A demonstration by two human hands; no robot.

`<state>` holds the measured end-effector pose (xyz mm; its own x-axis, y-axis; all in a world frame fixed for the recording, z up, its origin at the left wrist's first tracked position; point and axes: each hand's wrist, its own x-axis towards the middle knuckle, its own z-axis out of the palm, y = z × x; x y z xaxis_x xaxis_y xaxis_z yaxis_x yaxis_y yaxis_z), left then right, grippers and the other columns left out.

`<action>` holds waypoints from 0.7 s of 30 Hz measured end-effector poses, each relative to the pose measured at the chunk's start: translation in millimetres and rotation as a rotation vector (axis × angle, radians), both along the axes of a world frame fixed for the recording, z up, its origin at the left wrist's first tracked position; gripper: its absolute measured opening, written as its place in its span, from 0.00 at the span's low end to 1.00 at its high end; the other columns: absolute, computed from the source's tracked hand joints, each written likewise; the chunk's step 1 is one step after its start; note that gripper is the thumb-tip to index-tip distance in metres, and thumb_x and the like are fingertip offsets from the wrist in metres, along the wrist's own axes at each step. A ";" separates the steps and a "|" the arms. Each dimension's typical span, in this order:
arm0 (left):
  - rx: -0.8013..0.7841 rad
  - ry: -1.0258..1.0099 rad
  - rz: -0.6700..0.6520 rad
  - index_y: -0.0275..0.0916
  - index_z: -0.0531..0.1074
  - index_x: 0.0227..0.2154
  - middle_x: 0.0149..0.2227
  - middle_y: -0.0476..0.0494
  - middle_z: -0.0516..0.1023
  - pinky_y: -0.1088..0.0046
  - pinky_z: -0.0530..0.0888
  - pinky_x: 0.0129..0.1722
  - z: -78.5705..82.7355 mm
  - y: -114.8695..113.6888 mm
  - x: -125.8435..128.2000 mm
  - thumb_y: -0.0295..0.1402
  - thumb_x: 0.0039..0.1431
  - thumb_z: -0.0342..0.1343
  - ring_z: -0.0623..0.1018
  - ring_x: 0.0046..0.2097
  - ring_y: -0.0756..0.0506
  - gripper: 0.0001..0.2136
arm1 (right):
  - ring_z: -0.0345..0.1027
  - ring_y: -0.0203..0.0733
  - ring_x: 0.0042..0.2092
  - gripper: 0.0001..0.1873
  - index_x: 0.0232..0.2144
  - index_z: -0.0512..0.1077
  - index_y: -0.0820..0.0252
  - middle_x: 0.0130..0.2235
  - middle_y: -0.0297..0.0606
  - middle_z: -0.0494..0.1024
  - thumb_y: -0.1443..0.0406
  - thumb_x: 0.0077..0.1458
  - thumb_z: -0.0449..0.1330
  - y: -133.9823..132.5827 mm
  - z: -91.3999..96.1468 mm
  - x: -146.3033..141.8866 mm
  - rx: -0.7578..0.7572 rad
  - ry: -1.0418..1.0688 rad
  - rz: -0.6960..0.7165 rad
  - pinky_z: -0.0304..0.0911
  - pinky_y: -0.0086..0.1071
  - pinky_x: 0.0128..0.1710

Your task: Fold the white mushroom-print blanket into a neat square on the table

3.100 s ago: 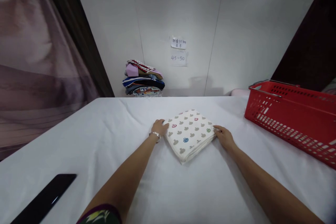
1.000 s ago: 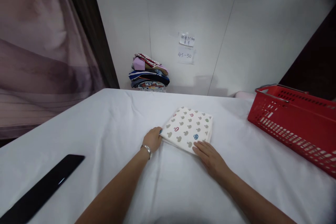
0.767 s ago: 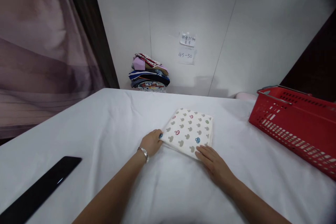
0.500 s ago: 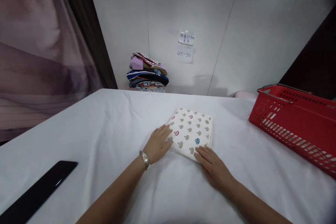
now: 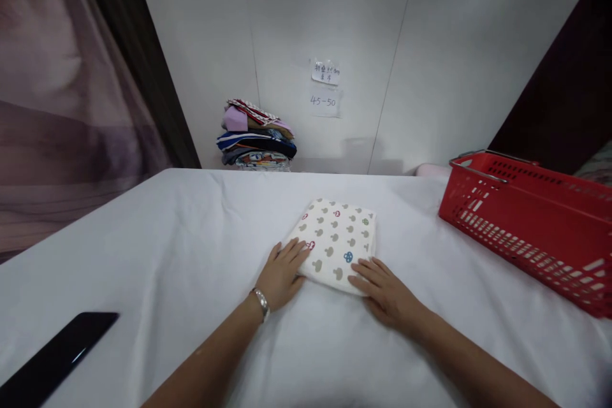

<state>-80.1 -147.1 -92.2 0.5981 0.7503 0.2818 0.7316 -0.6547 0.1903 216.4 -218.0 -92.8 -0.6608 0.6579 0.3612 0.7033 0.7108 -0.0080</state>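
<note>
A folded white cloth printed with mushrooms, mostly grey with a few red, blue and green ones, lies on the white-covered table. At its front left corner rests my left hand, which wears a silver bracelet; its fingers are stretched over the top and the thumb is by the front edge. My right hand touches the front right corner, fingers extended on the fabric. Its thumb sits low by the edge, and I cannot tell whether it reaches under the cloth.
A red plastic basket with metal handles stands on the right. At the left front lies a flat black object. Behind the table's far edge a stack of folded cloths rises against the wall, near paper notes. A curtain hangs at left.
The view has turned slightly, so most things appear further left. My left hand has shifted along the cloth's front left corner, its fingers still on top. The right hand stays at its corner.
</note>
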 end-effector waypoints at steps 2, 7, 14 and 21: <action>0.006 0.013 -0.021 0.47 0.58 0.57 0.60 0.45 0.60 0.52 0.47 0.60 1.6 3.0 -0.7 0.26 0.52 0.50 0.55 0.62 0.41 0.27 | 0.53 0.46 0.60 0.26 0.56 0.59 0.57 0.57 0.45 0.64 0.70 0.54 0.52 1.9 -2.1 0.8 0.041 0.012 0.011 0.53 0.49 0.57; 0.030 -0.008 0.022 0.52 0.64 0.52 0.58 0.49 0.64 0.50 0.45 0.60 6.3 29.7 -18.2 0.24 0.53 0.49 0.56 0.62 0.41 0.24 | 0.60 0.46 0.55 0.23 0.54 0.61 0.57 0.52 0.48 0.69 0.72 0.55 0.49 -2.2 -13.5 -34.9 0.180 0.034 -0.017 0.58 0.46 0.53; -0.111 -0.186 0.377 0.43 0.68 0.50 0.59 0.44 0.62 0.59 0.57 0.58 4.3 61.9 -25.2 0.22 0.49 0.46 0.60 0.60 0.41 0.24 | 0.62 0.47 0.51 0.23 0.53 0.62 0.57 0.52 0.47 0.69 0.67 0.54 0.52 -3.8 6.6 -112.9 0.035 0.062 0.062 0.57 0.44 0.53; -0.417 -0.583 0.684 0.36 0.61 0.54 0.51 0.35 0.71 0.61 0.67 0.50 2.9 52.6 -19.1 0.46 0.55 0.47 0.72 0.51 0.39 0.26 | 0.61 0.42 0.54 0.17 0.48 0.68 0.56 0.51 0.41 0.71 0.62 0.57 0.50 59.3 24.3 -31.4 -0.069 0.439 -0.230 0.56 0.42 0.54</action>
